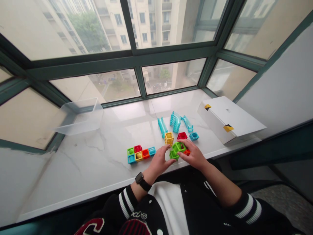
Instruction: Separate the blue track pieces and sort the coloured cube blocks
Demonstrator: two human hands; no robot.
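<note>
My right hand (193,155) is closed on a bright green hollow cube block (179,147), with the thumb and fingers at its sides. Right beside it, slightly lower and to the left, is a second green block (173,154). My left hand (159,162), wearing a black watch, has thumb and forefinger curled around this second block's left side. A yellow block (169,138) stands just beyond my left fingertips. Behind my right hand lie a red block (182,135) and a blue block (194,136). An orange block (187,152) is partly hidden under my right fingers.
Left of my hands sits a joined group of coloured blocks (139,156). Turquoise track pieces (175,122) lie farther back. A clear plastic bin (80,125) stands at the left, a white box (231,117) at the right. Windows border the white marbled sill (97,163).
</note>
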